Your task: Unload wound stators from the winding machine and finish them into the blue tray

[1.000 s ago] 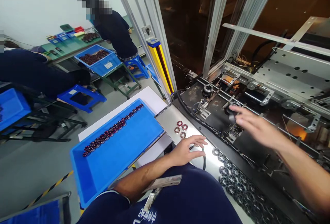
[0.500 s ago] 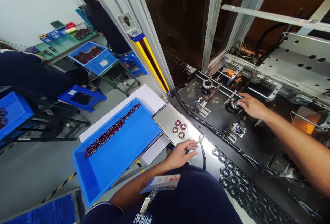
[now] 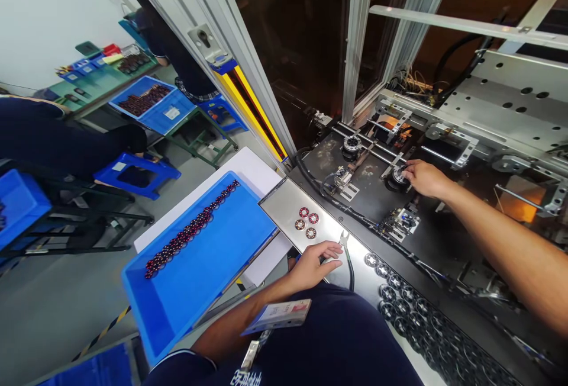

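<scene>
My left hand lies low over the metal tray, fingers curled over one handle of a pair of cutting pliers. The pliers' small jaws point away from me, and their other dark handle shows beside my fingertips. Stretched over the machine, my right hand has its thumb and fingers closed at the edge of a round metal-and-black part seated on a fixture. Several small red and brownish ring-shaped pieces lie on the tray beyond my left hand.
Many black round parts stand in rows at the tray's right. A second round part sits on the machine deck. Left of me, a blue bin holds rows of dark red rings. Metal rails and a yellow-edged light barrier border the machine. Co-workers sit further left.
The view has shifted slightly, so the machine and benches appear a little further left. My right hand stays at the round part, and my left hand stays on the pliers.
</scene>
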{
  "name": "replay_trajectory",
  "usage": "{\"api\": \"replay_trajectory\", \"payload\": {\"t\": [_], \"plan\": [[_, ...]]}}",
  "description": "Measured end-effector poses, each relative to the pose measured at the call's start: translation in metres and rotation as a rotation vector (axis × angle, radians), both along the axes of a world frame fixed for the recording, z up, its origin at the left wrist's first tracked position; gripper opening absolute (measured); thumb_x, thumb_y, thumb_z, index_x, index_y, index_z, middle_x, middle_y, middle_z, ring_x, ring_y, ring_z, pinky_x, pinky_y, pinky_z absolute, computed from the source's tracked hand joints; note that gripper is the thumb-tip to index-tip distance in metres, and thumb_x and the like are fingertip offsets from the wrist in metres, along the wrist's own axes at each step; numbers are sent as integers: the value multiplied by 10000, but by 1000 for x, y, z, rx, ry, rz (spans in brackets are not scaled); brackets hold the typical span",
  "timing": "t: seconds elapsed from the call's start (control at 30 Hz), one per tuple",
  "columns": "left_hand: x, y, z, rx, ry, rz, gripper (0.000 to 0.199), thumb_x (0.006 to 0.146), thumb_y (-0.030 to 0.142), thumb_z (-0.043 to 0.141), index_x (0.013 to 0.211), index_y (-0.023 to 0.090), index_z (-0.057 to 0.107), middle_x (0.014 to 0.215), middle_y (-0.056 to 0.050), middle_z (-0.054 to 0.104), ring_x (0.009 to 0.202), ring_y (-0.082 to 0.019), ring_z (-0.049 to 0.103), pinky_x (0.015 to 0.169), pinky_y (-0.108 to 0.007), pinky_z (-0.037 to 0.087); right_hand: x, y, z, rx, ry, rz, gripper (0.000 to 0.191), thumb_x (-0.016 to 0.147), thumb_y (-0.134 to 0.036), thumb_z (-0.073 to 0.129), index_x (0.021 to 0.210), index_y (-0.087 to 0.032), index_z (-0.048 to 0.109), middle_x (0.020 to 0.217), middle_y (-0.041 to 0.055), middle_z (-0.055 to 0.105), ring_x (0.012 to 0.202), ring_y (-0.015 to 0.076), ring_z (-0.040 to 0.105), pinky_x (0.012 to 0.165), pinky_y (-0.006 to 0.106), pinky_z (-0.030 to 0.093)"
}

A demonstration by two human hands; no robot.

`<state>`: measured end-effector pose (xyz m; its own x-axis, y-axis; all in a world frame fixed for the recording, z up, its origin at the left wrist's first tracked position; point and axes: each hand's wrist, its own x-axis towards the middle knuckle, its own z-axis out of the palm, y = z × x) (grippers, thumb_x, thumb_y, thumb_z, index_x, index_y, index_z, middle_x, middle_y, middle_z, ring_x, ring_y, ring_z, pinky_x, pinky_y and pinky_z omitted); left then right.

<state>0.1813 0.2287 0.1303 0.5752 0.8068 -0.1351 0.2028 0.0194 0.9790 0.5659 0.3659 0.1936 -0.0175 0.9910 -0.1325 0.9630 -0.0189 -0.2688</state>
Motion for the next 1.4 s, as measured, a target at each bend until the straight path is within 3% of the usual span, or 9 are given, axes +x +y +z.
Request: {"api": "replay_trajectory", "payload": {"t": [0.37, 0.47, 0.57, 0.77, 0.9, 1.03, 1.13, 1.23, 1.4], "plan": [[-6, -4, -5, 161, 91, -63, 277, 933, 301, 631, 1147, 129, 668, 1098, -115, 759, 976, -180, 717, 902, -309, 572, -17, -4, 7, -136, -89, -119, 273, 999, -387, 602, 1139, -159, 657, 1230, 91, 641, 1101, 215, 633, 962, 424, 552], [11, -6, -10, 293, 104, -221, 299, 947, 329, 632, 1177, 143, 670, 1115, -111, 754, 988, -181, 717, 907, -294, 563, -22, -4, 14, -121, -103, -132, 262, 990, -381, 619, 1114, -155, 665, 1208, 83, 656, 1087, 211, 644, 953, 420, 557], [42, -11, -18, 451, 95, -513, 222, 885, 313, 730, 1082, 210, 732, 1093, -60, 763, 1007, -171, 710, 941, -249, 528, -29, -9, 20, -80, -132, -152, 255, 982, -379, 634, 1076, -145, 672, 1130, 66, 678, 1019, 201, 664, 910, 399, 574], [81, -31, -38, 686, 173, -903, 250, 866, 268, 747, 1113, 292, 726, 1144, -52, 683, 882, -171, 662, 827, -290, 502, -46, -40, 37, 182, -223, -133, 284, 971, -384, 646, 1108, -136, 675, 1307, 121, 630, 1221, 259, 595, 1033, 496, 510], [77, -40, -45, 747, 245, -957, 326, 871, 218, 721, 1188, 279, 671, 1141, -87, 618, 875, -205, 624, 765, -324, 476, -50, -79, 69, 437, -227, -143, 409, 1008, -401, 575, 1206, -54, 661, 1411, 226, 566, 1324, 295, 535, 1126, 451, 434], [73, -42, -50, 714, 257, -908, 189, 859, 182, 726, 1034, 211, 662, 1119, -103, 608, 978, -229, 601, 846, -348, 458, -57, -156, 90, 763, -225, -69, 352, 979, -436, 602, 1069, -112, 704, 1279, 204, 669, 1219, 278, 634, 1073, 426, 500], [73, -40, -49, 619, 234, -826, 134, 841, 173, 750, 874, 174, 621, 1026, -97, 627, 983, -230, 596, 880, -355, 451, -78, -225, 76, 938, -167, 37, 187, 932, -354, 672, 1095, -264, 693, 1224, 102, 715, 1109, 271, 698, 947, 438, 583], [68, -35, -36, 476, 165, -703, 208, 853, 260, 766, 904, 175, 582, 959, -67, 634, 930, -202, 596, 872, -342, 465, -110, -278, 41, 696, 124, 53, 441, 930, -252, 659, 1327, -430, 587, 1265, 46, 692, 1091, 275, 696, 977, 491, 572], [46, -27, 13, 227, -62, -593, 426, 895, 439, 707, 1145, 186, 473, 1011, -41, 637, 837, -125, 603, 805, -286, 512, -154, -304, 1, 498, 351, 155, 556, 969, -319, 622, 1496, -297, 445, 1267, 105, 652, 1104, 262, 679, 859, 395, 614]]}}
